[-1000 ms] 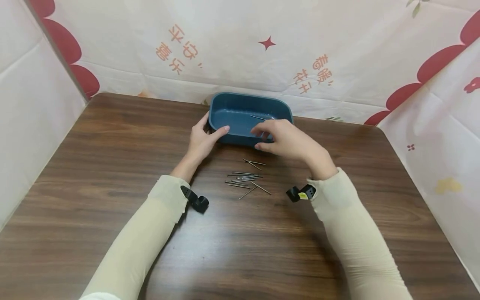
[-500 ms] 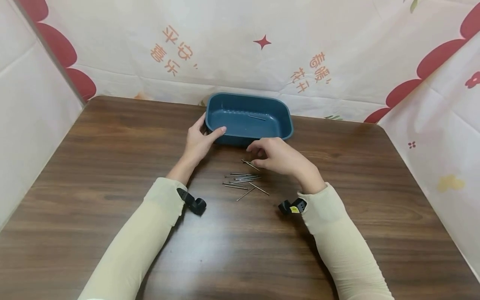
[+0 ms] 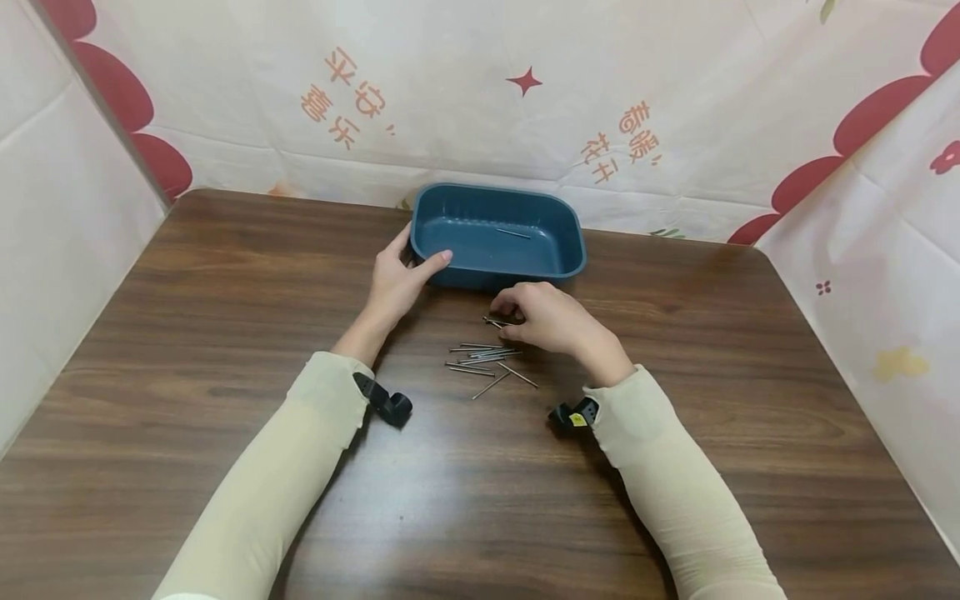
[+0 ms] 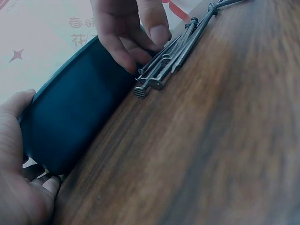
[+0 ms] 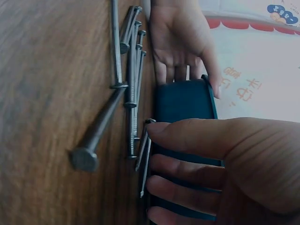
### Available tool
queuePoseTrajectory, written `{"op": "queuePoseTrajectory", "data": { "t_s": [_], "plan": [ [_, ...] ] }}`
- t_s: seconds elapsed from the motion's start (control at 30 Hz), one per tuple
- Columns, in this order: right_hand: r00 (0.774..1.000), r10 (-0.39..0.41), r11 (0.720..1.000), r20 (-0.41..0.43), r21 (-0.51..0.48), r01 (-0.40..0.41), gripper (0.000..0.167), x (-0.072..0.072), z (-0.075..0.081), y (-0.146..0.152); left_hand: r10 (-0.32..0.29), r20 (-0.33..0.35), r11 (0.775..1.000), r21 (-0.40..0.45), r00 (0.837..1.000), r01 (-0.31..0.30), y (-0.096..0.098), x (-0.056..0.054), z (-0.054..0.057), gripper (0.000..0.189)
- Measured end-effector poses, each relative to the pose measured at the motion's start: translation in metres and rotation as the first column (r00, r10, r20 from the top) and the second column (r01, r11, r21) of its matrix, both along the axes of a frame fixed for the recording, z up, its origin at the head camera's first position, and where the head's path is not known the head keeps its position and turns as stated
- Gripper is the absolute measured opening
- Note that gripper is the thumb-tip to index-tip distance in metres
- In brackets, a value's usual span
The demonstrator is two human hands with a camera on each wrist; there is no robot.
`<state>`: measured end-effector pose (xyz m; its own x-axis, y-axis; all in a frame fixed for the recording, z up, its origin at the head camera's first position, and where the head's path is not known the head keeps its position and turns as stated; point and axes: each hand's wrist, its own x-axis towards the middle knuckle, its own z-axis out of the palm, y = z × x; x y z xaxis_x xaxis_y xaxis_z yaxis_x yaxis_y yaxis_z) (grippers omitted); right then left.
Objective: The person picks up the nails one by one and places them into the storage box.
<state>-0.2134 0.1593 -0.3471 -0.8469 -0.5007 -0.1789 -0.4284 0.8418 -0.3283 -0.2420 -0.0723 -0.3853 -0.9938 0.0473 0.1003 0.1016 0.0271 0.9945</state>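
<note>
At the far side of the table stands a blue plastic box (image 3: 472,246) with one nail (image 3: 513,233) lying inside it. My left hand (image 3: 395,279) grips the box's left end, thumb over the rim and fingers around the outside. In front of the box, my right hand (image 3: 551,317) is low over the table, its thumb and fingers apart beside a pair of crossed nails (image 3: 493,322). In the right wrist view the thumb is right at the head of one of these nails (image 5: 145,154). Nearer to me lies a loose pile of several steel nails (image 3: 483,358).
The brown wood-grain table (image 3: 750,375) spreads around the nails. Behind its back edge hangs a white printed cloth (image 3: 465,100), close to the box, and more cloth covers both sides. Small black cameras (image 3: 390,404) sit on both wrists.
My right hand has moved from over the box down toward me, to the crossed nails on the table. My left hand keeps its grip on the box.
</note>
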Motion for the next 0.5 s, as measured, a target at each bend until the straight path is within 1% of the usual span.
{"op": "queuePoseTrajectory", "data": {
  "t_s": [0.13, 0.17, 0.23, 0.37, 0.5],
  "plan": [
    [0.999, 0.033, 0.999, -0.039, 0.040, -0.031, 0.031, -0.001, -0.004, 0.000, 0.009, -0.023, 1.000, 0.005, 1.000, -0.009, 0.001, -0.011, -0.016, 0.079],
    [0.998, 0.043, 0.998, -0.047, 0.048, -0.041, 0.031, -0.001, -0.005, -0.001, 0.008, -0.028, 1.000, 0.004, 1.000, -0.008, 0.001, -0.010, -0.015, 0.078],
    [0.996, 0.064, 0.996, -0.062, 0.061, -0.060, 0.031, -0.001, -0.006, -0.001, 0.005, -0.031, 1.000, 0.002, 1.000, -0.005, 0.001, -0.006, -0.008, 0.077],
    [0.994, 0.069, 0.995, -0.080, 0.072, -0.063, 0.031, 0.001, -0.006, -0.004, -0.009, -0.012, 1.000, 0.008, 1.000, 0.009, 0.000, 0.007, 0.011, 0.076],
    [0.993, 0.056, 0.996, -0.101, 0.078, -0.049, 0.030, 0.002, -0.008, -0.008, -0.007, -0.012, 1.000, 0.001, 1.000, 0.007, 0.000, 0.005, 0.007, 0.078]
  ]
}}
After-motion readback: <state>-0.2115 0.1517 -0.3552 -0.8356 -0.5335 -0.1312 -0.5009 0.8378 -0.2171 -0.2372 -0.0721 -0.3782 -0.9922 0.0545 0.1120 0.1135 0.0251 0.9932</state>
